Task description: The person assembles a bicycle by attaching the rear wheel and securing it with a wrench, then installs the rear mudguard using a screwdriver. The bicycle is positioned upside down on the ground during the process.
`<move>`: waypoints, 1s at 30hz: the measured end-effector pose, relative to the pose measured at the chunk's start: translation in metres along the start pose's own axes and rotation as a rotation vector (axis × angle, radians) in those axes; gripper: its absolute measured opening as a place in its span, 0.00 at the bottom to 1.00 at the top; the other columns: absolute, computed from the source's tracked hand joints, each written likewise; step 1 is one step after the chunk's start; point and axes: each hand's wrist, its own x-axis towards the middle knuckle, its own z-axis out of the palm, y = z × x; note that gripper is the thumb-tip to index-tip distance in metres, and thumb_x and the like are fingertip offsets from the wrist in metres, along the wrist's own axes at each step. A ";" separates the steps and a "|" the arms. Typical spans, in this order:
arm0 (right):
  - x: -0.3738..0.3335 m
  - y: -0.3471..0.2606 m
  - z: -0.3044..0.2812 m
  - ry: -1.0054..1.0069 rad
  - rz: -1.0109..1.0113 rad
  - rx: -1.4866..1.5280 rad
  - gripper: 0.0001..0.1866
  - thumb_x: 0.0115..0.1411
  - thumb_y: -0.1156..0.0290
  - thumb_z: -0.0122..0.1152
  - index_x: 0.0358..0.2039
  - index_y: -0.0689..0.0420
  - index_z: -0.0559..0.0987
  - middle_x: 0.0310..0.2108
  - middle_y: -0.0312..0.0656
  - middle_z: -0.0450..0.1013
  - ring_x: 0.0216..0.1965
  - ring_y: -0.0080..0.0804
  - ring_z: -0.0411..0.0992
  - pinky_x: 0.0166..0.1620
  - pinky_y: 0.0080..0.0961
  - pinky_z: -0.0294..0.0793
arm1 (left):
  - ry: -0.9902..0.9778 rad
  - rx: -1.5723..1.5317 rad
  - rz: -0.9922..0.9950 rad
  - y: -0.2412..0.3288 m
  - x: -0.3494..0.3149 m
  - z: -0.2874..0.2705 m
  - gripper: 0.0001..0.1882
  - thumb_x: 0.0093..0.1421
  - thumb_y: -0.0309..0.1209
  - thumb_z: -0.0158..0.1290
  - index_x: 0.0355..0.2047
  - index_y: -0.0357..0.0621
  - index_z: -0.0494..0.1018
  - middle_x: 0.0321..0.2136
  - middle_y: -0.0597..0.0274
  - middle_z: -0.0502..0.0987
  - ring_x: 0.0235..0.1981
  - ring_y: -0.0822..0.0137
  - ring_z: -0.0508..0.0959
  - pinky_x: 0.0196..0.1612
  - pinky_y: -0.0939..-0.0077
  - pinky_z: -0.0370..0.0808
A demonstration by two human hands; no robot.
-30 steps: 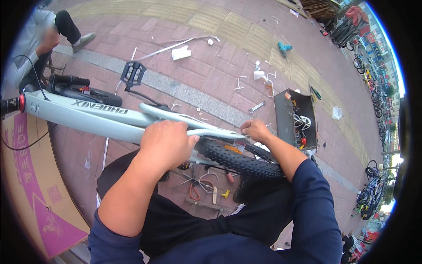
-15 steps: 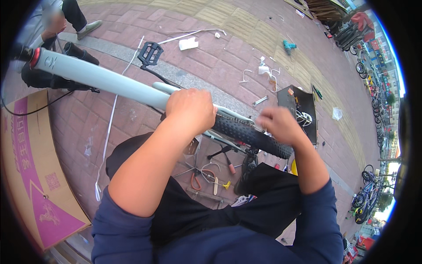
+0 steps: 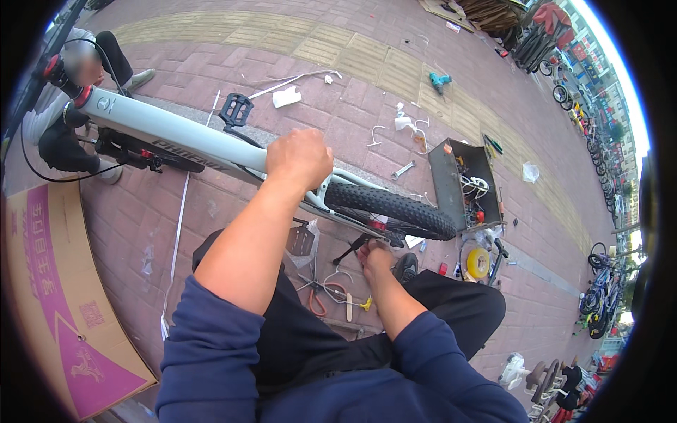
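Note:
A pale grey-blue bicycle frame [image 3: 190, 137] slants from the upper left to the middle. My left hand [image 3: 300, 158] is closed round it just ahead of the knobby rear tyre [image 3: 391, 208]. Below that wheel's hub, my right hand [image 3: 376, 255] has its fingers drawn together beside the black kickstand [image 3: 349, 249]. What those fingers hold, if anything, is hidden. A black pedal [image 3: 235, 111] sticks out on the frame's far side. On the paving below my right hand lie orange-handled pliers [image 3: 317, 302] and a small yellow tool [image 3: 365, 304].
An open metal toolbox [image 3: 446, 185] stands beyond the rear tyre, with a yellow tape roll [image 3: 477, 263] nearby. A spanner [image 3: 403, 170] and a teal power drill [image 3: 439, 82] lie farther off. Flattened cardboard [image 3: 53, 282] is at left. Another person [image 3: 49, 127] sits at upper left.
My right hand has dropped from beside the rear tyre to below the hub. The rear wheel sits slightly higher and farther left in view. My left hand keeps its grip on the frame.

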 end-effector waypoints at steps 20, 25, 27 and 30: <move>0.003 -0.006 0.012 -0.050 0.271 0.456 0.24 0.75 0.46 0.41 0.36 0.54 0.74 0.26 0.39 0.74 0.25 0.34 0.70 0.30 0.30 0.73 | 0.146 -0.052 -0.040 0.010 0.033 0.008 0.21 0.61 0.46 0.56 0.45 0.46 0.83 0.41 0.48 0.85 0.46 0.47 0.83 0.51 0.55 0.78; 0.001 -0.011 0.017 -0.055 0.338 0.593 0.23 0.75 0.47 0.40 0.36 0.53 0.74 0.25 0.38 0.73 0.25 0.32 0.69 0.29 0.27 0.70 | 0.163 -0.050 -0.024 0.008 0.030 0.007 0.19 0.61 0.44 0.53 0.41 0.44 0.83 0.41 0.45 0.84 0.46 0.46 0.83 0.50 0.54 0.79; 0.016 -0.001 0.006 -0.138 0.336 0.661 0.24 0.75 0.47 0.40 0.36 0.53 0.74 0.25 0.38 0.73 0.24 0.31 0.69 0.29 0.26 0.69 | 0.168 -0.056 0.003 0.013 0.031 0.007 0.19 0.61 0.43 0.52 0.40 0.43 0.83 0.40 0.44 0.84 0.45 0.46 0.84 0.49 0.53 0.79; 0.008 -0.006 0.012 -0.101 0.446 0.645 0.25 0.75 0.46 0.38 0.36 0.53 0.74 0.25 0.38 0.73 0.25 0.31 0.69 0.28 0.25 0.69 | 0.153 -0.048 -0.019 0.007 0.029 0.008 0.19 0.61 0.43 0.52 0.40 0.43 0.83 0.41 0.44 0.84 0.45 0.46 0.84 0.50 0.53 0.79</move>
